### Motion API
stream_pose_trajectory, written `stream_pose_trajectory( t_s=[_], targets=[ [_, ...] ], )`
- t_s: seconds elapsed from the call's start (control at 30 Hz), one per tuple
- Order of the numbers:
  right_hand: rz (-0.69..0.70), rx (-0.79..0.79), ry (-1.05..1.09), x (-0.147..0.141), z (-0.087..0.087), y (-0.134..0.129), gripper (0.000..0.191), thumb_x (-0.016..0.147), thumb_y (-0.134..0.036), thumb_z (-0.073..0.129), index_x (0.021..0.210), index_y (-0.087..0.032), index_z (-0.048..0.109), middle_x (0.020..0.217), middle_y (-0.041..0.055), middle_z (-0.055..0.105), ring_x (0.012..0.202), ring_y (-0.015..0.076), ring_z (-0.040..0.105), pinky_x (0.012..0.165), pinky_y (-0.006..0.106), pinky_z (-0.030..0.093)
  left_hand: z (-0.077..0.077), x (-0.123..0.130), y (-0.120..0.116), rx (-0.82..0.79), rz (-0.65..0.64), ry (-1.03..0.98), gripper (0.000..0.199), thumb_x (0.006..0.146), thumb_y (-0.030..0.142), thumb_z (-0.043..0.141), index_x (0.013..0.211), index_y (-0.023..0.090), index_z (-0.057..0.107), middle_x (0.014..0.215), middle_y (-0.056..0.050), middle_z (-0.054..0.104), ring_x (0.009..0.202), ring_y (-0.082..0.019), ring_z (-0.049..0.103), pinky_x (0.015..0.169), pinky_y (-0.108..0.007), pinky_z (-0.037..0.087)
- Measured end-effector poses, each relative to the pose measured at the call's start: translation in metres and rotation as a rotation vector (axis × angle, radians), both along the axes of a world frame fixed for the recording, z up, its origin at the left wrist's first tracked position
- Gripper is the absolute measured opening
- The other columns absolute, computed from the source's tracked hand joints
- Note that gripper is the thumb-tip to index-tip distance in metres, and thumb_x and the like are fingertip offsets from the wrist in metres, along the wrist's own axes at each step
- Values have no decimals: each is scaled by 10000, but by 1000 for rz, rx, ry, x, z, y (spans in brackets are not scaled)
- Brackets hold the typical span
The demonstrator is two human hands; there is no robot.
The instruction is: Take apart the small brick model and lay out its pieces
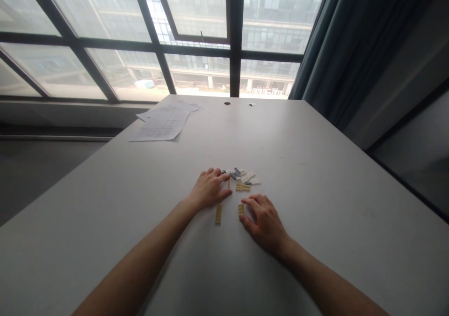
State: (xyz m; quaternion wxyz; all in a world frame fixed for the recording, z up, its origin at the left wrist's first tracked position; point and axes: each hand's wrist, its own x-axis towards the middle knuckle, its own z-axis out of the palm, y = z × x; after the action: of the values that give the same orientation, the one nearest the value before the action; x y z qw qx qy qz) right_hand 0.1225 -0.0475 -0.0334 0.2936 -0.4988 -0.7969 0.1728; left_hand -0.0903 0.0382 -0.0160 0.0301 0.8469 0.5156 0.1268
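Note:
My left hand (210,187) rests low over the white table, its thumb and forefinger closed about the ends of a narrow tan building-block plate (229,184). To the right and nearer, my right hand (264,219) pinches a short tan studded plate (241,209) lengthwise between thumb and fingertip. A longer tan plate (218,214) lies on the table just below my left hand. Further tan plates (242,187) sit between the hands, on the far side. Behind them is a loose pile of white and grey-blue plates (238,173), partly overlapping; my left fingers reach its left edge.
Printed paper sheets (164,124) lie at the far left of the white table (315,175). Two round cable holes (227,103) are near the far edge. Beyond stand dark-framed windows (235,40), with a blue-grey curtain (333,49) on the right.

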Motion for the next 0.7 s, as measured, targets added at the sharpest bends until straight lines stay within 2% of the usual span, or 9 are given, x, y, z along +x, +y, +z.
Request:
stream_pose_trajectory(
  t_s=[0.2,0.33,0.43,0.53,0.6,0.7],
  targets=[
    [8,-20,91,2,-1,2,317,820,-250,636,1132,-200,613,1079,86,603,1016,255,520,927,419,418,3,1,-5,18,25,-55,377,786,432,674,1097,222,636,1009,-62,617,978,-257,528,872,-406,419],
    [-25,-80,371,4,1,3,245,841,-260,606,1076,-196,636,1027,77,633,924,223,564,823,364,462,13,7,-32,127,-11,-245,410,761,422,717,1101,216,613,969,-55,604,966,-239,523,880,-396,429],
    [-32,-222,647,0,5,0,202,866,-316,582,1001,-188,660,913,61,673,813,195,604,752,333,479,19,14,-59,222,-85,-393,433,762,432,717,1119,218,596,986,-64,595,950,-229,519,852,-384,444],
    [59,-420,912,-7,10,-8,210,847,-345,616,982,-190,658,863,52,710,796,195,647,765,337,499,21,21,-80,307,-149,-406,413,786,423,697,1129,216,594,996,-72,596,925,-221,519,830,-379,442],
    [97,-521,1046,-12,13,-12,220,811,-334,664,979,-193,649,826,44,725,768,194,668,766,344,511,20,23,-86,353,-178,-394,386,806,398,683,1131,210,590,1003,-75,601,914,-215,522,822,-373,438],
    [79,-585,1121,-15,14,-15,234,758,-299,718,954,-191,649,784,37,729,744,188,674,763,340,512,19,24,-89,381,-193,-401,375,818,372,675,1136,197,578,1027,-83,601,929,-215,525,827,-369,437]
  ],
)
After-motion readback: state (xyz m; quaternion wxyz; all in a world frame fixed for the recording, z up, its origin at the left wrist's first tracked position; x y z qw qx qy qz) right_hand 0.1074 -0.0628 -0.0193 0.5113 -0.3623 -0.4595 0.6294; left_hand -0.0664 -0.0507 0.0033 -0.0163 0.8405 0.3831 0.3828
